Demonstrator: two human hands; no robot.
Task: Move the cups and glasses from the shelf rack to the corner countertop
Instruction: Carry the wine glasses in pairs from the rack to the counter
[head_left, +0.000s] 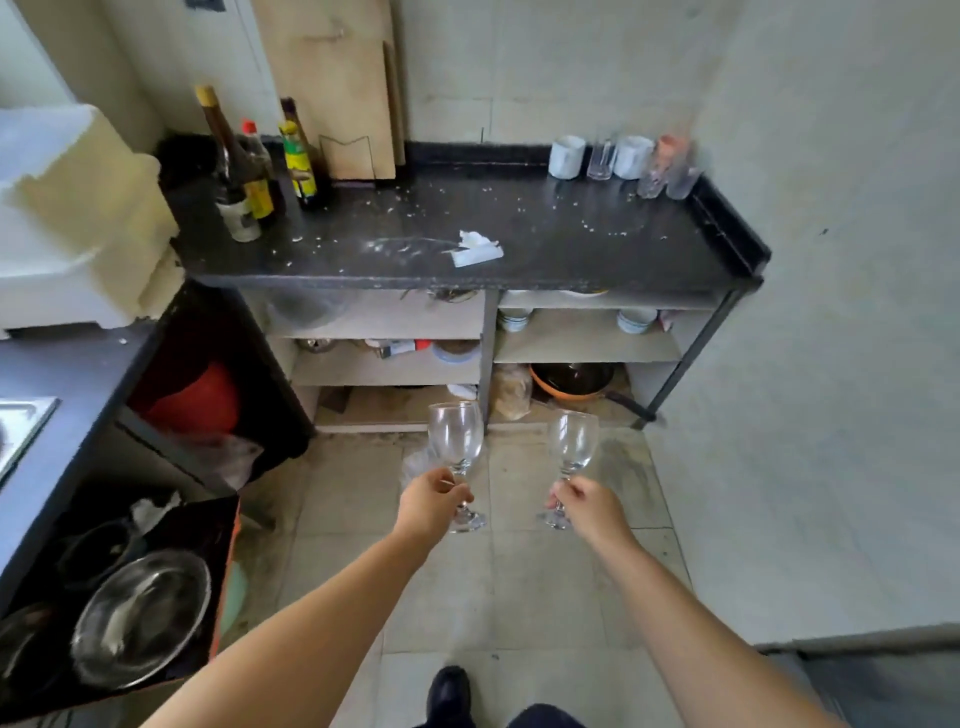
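Observation:
My left hand (430, 503) pinches the stem of a clear wine glass (456, 437), held upright over the floor. My right hand (589, 506) grips the stem of a second clear wine glass (571, 442), also upright. Both glasses hang in front of and below the black corner countertop (519, 234). At that countertop's back right corner stand two white mugs (567, 157) (632, 157), a clear tumbler (601, 160) between them and more clear glasses (670, 169) by the wall.
Sauce bottles (260, 166) and a small cup (240, 221) stand at the countertop's left; a crumpled tissue (475, 249) lies near its front edge. Shelves (587, 343) below hold bowls and a pan. A box with glass lids (140, 618) sits at lower left. The tiled floor (519, 597) lies ahead.

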